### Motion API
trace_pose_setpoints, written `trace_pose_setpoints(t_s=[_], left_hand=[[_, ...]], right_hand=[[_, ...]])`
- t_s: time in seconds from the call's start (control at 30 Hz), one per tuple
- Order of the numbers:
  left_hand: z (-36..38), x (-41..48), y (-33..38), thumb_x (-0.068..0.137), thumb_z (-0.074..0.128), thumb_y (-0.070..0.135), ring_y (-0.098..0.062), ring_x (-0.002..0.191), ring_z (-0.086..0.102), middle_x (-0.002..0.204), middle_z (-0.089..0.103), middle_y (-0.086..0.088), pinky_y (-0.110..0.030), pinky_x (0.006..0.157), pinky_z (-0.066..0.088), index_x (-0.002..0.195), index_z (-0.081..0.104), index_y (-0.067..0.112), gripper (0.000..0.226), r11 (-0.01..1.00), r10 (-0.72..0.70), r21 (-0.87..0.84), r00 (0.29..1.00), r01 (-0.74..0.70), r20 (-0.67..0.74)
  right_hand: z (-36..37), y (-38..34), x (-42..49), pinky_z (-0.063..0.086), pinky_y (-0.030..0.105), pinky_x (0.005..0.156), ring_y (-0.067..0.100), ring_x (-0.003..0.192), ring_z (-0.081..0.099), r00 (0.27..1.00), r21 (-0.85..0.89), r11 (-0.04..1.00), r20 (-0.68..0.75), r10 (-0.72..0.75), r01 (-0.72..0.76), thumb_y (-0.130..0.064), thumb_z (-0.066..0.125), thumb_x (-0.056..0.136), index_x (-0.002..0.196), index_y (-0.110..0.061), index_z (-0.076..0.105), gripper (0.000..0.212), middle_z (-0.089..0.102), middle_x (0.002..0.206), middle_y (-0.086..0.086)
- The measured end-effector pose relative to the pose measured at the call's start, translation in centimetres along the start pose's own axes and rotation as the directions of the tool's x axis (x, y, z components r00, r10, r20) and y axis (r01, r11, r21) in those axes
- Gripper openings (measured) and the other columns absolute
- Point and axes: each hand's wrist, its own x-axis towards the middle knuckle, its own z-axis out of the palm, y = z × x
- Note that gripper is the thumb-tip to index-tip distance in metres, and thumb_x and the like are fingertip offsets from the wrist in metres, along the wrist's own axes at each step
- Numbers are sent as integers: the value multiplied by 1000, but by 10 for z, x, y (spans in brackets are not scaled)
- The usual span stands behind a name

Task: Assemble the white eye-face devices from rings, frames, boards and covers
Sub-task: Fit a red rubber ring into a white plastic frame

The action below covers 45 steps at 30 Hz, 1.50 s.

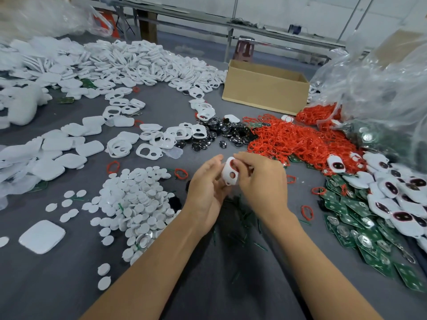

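Our left hand [208, 183] cups and our right hand [261, 179] pinches one ringed frame [227, 174] (finished faces [392, 204] lie at three o'clock; big heaps of parts [147, 61] remain).

Your visible parts, listed. Left forearm [150, 262]: bare, slim, unclothed to the wrist. Right forearm [307, 257]: bare, same build. Left hand [205, 192]: bare, slender fingers. Right hand [261, 181]: bare, slender fingers, knuckles faintly marked on its back.
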Motion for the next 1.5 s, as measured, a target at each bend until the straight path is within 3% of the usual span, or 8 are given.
trace_pose_setpoints(t_s=[0.13,0.27,0.43,0.53,0.7,0.87,1.23,1.5], left_hand=[[-3,-8,0,94,52,-8,-12,77,71,100,72,-9,-26,63,59,109,60,9,24,897,189,405,982,-176,7],[-12,-11,1,79,75,4,-3,78,68,90,73,7,-31,75,58,98,70,17,23,425,463,841,879,-336,117],[-11,-14,-1,64,87,38,-20,110,53,120,63,0,-30,94,42,126,60,16,71,42,509,914,796,-403,328],[-10,-12,-3,69,84,35,-26,114,48,120,59,-2,-32,96,41,125,63,11,65,-73,591,865,677,-496,439],[-13,-8,2,92,64,27,-21,75,60,78,66,-4,-35,71,47,112,68,15,23,333,596,855,791,-398,137],[-15,-1,7,97,56,22,-6,64,64,75,71,4,-35,72,51,87,70,18,17,823,340,523,930,-222,-139],[-16,1,6,71,85,23,-11,80,66,93,72,6,-38,68,59,97,69,30,32,803,471,504,856,-318,-211],[-13,-3,9,72,85,21,-22,90,66,99,70,4,-53,78,56,99,66,28,34,773,519,551,813,-315,-264]], right_hand=[[-17,7,9,51,44,66,29,72,67,993,-4,1000,-116,25,-25,-17,61,90,92,-18,73,12,74,79,4],[-34,9,23,53,23,72,0,65,64,986,127,978,56,157,-163,-14,73,81,81,-20,74,6,68,67,-13],[-42,-1,27,50,17,59,1,57,62,950,108,967,241,198,-229,-16,78,75,72,-18,74,5,68,59,-8],[-36,-13,30,48,17,49,5,44,60,922,202,937,325,211,-286,-15,75,77,65,-14,71,13,67,53,-5],[-19,-15,60,46,25,51,13,49,56,887,270,915,433,163,-300,-30,62,92,69,-7,72,35,68,60,6],[37,-8,91,48,25,68,16,69,62,898,-32,984,405,172,-174,-19,64,88,76,-8,74,19,72,76,7],[72,-7,96,54,30,67,13,66,62,834,-28,939,452,318,-343,-14,70,76,53,-21,61,25,63,60,-5],[81,-8,97,55,38,82,20,86,66,867,-12,962,432,250,-272,-15,73,77,81,-18,73,5,71,86,1]])
